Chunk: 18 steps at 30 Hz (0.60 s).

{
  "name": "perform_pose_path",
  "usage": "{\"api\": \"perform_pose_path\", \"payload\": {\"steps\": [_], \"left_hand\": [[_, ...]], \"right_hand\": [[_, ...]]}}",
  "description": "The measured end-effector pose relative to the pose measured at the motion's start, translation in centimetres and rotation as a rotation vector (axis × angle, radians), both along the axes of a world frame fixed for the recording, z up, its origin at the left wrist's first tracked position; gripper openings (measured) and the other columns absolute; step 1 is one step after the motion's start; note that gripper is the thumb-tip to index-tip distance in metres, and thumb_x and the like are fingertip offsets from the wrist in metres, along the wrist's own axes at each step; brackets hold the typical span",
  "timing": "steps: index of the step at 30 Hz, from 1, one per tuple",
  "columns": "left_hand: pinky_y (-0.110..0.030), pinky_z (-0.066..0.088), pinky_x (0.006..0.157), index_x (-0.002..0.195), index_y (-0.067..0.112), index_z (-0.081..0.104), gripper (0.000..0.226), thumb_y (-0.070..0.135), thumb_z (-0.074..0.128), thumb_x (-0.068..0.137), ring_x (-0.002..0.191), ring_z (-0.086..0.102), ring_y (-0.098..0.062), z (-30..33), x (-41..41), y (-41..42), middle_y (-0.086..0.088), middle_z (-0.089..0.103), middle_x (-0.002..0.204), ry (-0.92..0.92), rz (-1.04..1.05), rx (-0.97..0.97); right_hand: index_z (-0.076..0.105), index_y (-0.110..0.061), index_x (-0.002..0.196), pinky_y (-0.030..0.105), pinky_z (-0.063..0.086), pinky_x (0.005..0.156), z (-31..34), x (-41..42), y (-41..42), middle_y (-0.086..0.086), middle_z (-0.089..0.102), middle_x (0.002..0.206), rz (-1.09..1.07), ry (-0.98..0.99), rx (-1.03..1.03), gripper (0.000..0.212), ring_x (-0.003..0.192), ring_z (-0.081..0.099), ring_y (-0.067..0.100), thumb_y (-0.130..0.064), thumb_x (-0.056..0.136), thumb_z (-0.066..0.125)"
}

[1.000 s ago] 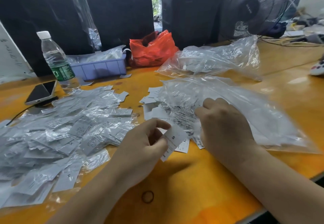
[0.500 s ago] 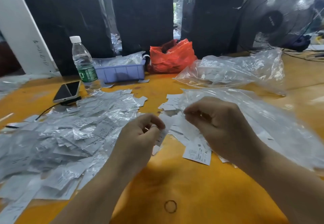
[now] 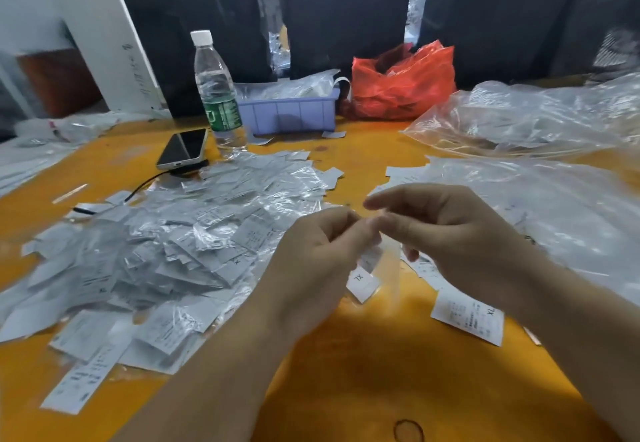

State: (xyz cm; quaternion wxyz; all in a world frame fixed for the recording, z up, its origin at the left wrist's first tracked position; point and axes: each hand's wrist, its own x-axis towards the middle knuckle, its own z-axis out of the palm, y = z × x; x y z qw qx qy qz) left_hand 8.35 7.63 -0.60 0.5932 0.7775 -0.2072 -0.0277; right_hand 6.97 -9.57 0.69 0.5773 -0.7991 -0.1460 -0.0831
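An orange bench (image 3: 381, 382) runs in front of dark panels. A water bottle (image 3: 216, 92), a phone (image 3: 183, 148), a lilac tray (image 3: 291, 114) and a red bag (image 3: 403, 83) stand along its far side. Above the near middle both hands meet, fingertips touching. The left hand (image 3: 311, 268) pinches a small white label (image 3: 363, 284), a narrow slip printed "XL" that hangs tilted just off the bench. The right hand (image 3: 460, 244), fingers curled, pinches what looks like a thin clear sleeve (image 3: 391, 268) beside the label, though blur leaves this unsure. A heap of bagged labels (image 3: 156, 244) lies to the left, and a loose XL label (image 3: 467, 317) to the right.
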Motion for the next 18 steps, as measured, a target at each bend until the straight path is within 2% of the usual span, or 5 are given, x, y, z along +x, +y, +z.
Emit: {"api": "perform_pose_path", "payload": {"steps": [4,7,10,14,18], "left_hand": [[-0.007,0.039,0.055,0.080,0.010,0.070,0.023,0.024,0.060,0.096,0.058,0.056,0.004,-0.06,-0.22,0.03,0.012,0.063,0.062,-0.061,-0.005,0.018],[-0.009,0.041,0.055,0.082,0.013,0.071,0.021,0.026,0.061,0.095,0.061,0.058,0.002,0.14,-0.42,0.08,0.009,0.065,0.066,-0.071,0.012,-0.001],[-0.014,0.043,0.056,0.080,0.017,0.072,0.021,0.028,0.061,0.095,0.061,0.057,-0.001,0.30,-0.39,0.21,0.008,0.065,0.066,-0.085,0.045,-0.041],[-0.013,0.043,0.056,0.078,0.017,0.071,0.020,0.027,0.062,0.093,0.058,0.056,0.001,0.47,-0.26,0.41,0.010,0.064,0.062,-0.060,0.070,-0.103],[-0.019,0.045,0.060,0.077,0.018,0.071,0.020,0.027,0.064,0.093,0.064,0.057,-0.004,0.56,-0.18,0.42,0.004,0.066,0.067,-0.028,0.031,-0.059]], "right_hand": [[0.074,-0.019,0.099,0.020,0.049,0.057,0.00,-0.25,-0.29,0.011,0.070,0.085,-0.017,0.052,0.025,0.014,0.060,0.054,0.012,-0.015,0.088,0.065],[0.075,-0.019,0.097,0.021,0.051,0.061,-0.06,-0.31,-0.22,0.004,0.072,0.081,-0.008,0.078,0.052,0.017,0.062,0.057,0.011,-0.025,0.083,0.067],[0.076,-0.014,0.094,0.027,0.051,0.068,-0.03,-0.27,-0.31,-0.003,0.071,0.081,0.063,0.150,0.152,0.036,0.072,0.060,0.006,-0.038,0.069,0.068],[0.074,-0.009,0.082,0.028,0.050,0.069,0.03,-0.13,-0.53,0.007,0.068,0.082,0.127,0.186,0.240,0.028,0.076,0.060,0.014,-0.030,0.064,0.074],[0.070,0.000,0.085,0.026,0.050,0.062,-0.08,0.04,-0.56,0.012,0.069,0.075,0.105,0.189,0.273,0.030,0.067,0.060,0.019,-0.023,0.067,0.072]]}}
